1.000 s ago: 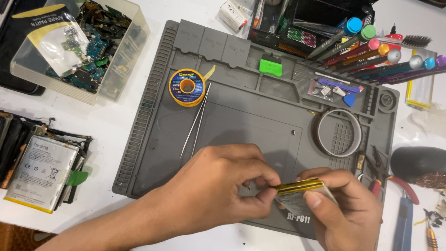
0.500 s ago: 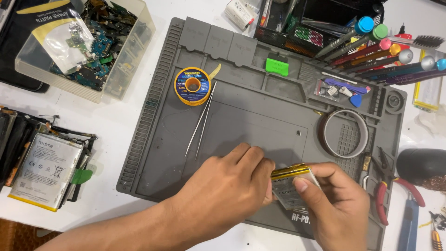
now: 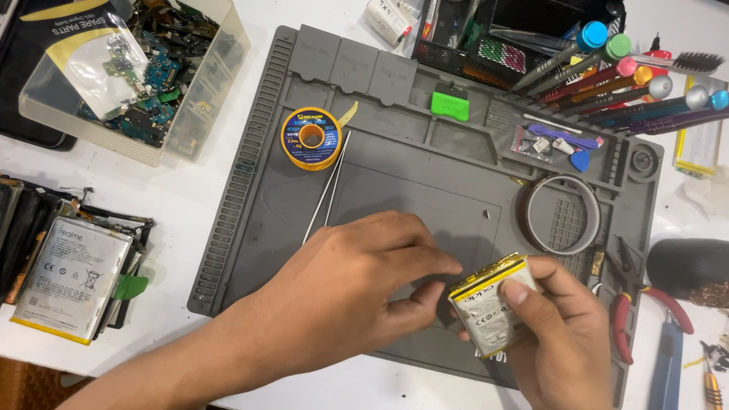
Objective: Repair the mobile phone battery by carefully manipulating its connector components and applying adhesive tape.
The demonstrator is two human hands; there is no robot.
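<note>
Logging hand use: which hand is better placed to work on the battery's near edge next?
Probably the left hand: its fingertips sit beside the battery, free, while the right hand is occupied gripping it above the grey mat.

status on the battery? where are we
Done: battery is loose, lifted off the mat. In hand: right hand grips it, left hand pinches at its left edge. Left: tweezers and tape roll lie untouched; nothing is fitted back.

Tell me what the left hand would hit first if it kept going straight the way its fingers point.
Most likely the phone battery held in the right hand: the left hand points right across the grey mat, fingertips just short of the battery's edge. Height is unclear.
</note>
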